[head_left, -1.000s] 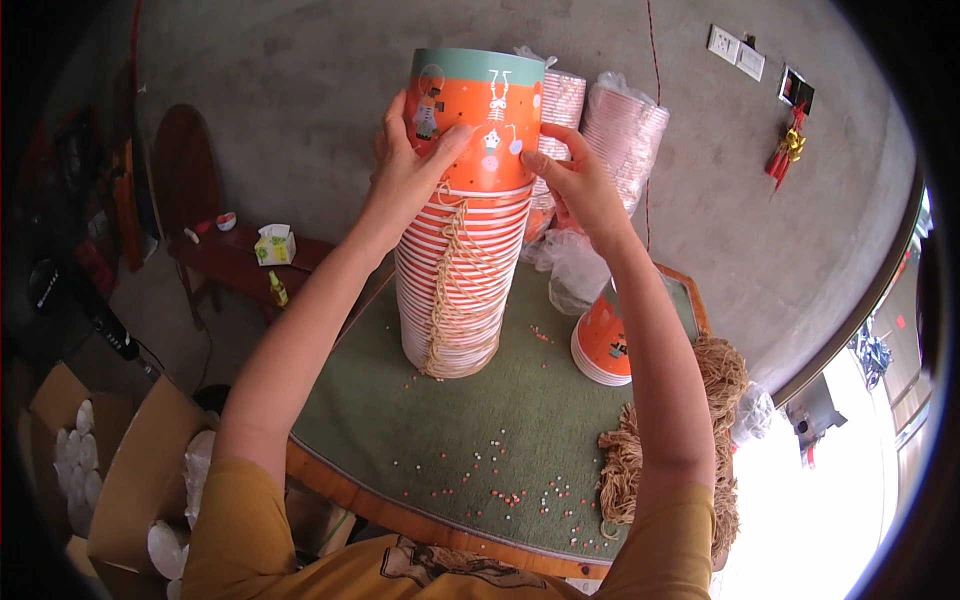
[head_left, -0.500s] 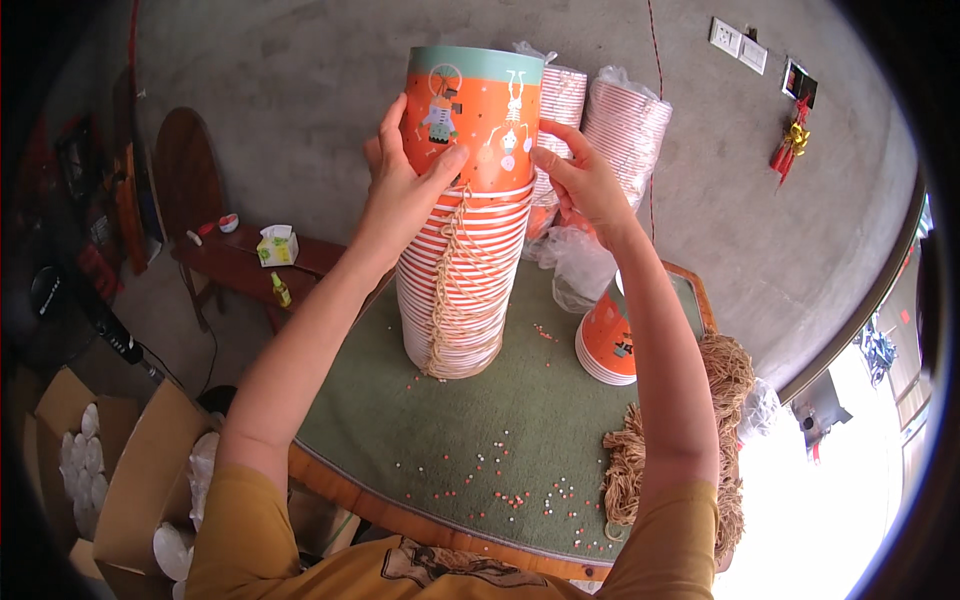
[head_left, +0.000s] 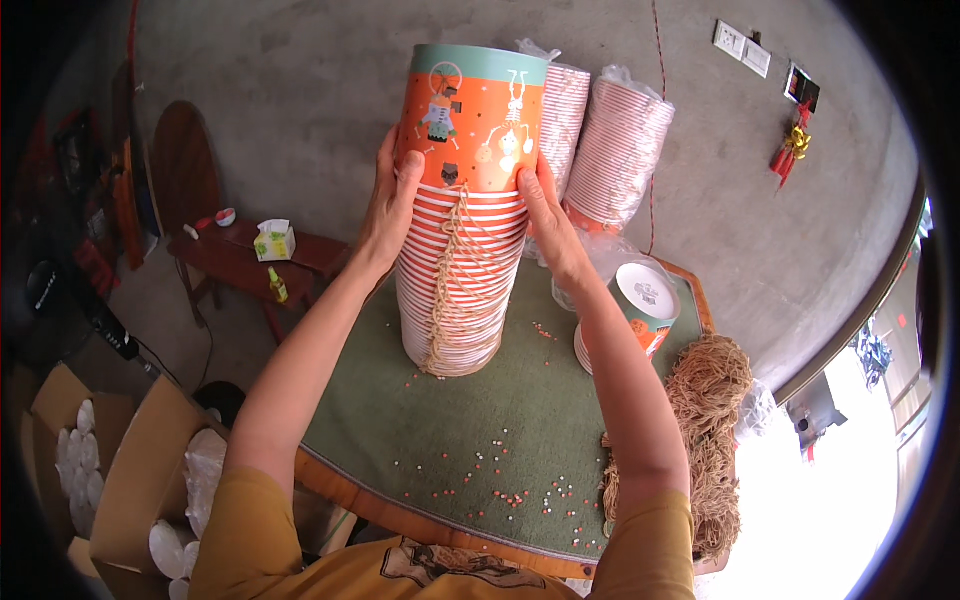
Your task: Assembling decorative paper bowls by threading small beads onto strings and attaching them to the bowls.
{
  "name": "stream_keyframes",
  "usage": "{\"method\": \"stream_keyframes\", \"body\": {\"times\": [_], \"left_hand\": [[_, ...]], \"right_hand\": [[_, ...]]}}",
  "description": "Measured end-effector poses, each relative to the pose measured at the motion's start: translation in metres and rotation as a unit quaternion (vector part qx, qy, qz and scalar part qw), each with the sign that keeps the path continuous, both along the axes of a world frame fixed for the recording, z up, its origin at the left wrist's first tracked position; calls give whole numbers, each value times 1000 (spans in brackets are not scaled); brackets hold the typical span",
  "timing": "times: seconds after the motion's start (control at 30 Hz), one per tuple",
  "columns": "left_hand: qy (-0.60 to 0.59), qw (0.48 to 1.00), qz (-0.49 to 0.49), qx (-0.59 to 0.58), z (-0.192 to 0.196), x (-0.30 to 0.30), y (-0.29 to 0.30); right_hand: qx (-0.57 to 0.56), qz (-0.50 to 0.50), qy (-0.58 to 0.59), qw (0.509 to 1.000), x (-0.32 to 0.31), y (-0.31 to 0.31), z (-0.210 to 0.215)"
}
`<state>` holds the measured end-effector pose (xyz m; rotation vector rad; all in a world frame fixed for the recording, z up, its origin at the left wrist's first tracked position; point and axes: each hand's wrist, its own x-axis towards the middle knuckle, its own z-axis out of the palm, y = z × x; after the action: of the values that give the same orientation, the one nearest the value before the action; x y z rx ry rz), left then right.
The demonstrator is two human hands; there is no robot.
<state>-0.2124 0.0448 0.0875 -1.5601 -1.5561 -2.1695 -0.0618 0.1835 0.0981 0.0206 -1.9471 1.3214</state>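
In front of me a tall stack of paper buckets stands upside down on a table, its white rims showing as stripes. Looped twine handles hang in a row down its near side. The topmost paper bucket is orange with a green band and cartoon figures printed upside down. My left hand presses against its left side, thumb toward me. Against the right side lies my right hand, its thumb near the bucket's lower edge. Most fingers of both hands are hidden behind the bucket.
Right of the stack stands a shorter upturned bucket stack, partly behind my right forearm. Twine bundles lie at the table's right edge. Wrapped bucket stacks stand at the back. Small beads dot the green tabletop. Cardboard boxes sit at lower left.
My right hand has moved down and in from the upper right to lie flatter along the bucket's side. My left hand has shifted slightly down and left, its thumb uncovering the print.
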Motion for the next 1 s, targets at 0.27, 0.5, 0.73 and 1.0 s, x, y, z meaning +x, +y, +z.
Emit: {"method": "stream_keyframes", "body": {"times": [0.27,0.5,0.73,1.0], "left_hand": [[-2,1000,-4,28,-6,-11,9],[-30,997,-72,27,-8,-11,10],[98,975,184,72,-44,-4,-41],[88,966,-201,-139,-157,149,-19]], "right_hand": [[-24,-44,33,998,-10,-19,-15],[-17,-80,37,996,-3,-13,-23],[199,-302,-97,927,107,13,-26],[282,-427,-247,823,209,73,-97]]}}
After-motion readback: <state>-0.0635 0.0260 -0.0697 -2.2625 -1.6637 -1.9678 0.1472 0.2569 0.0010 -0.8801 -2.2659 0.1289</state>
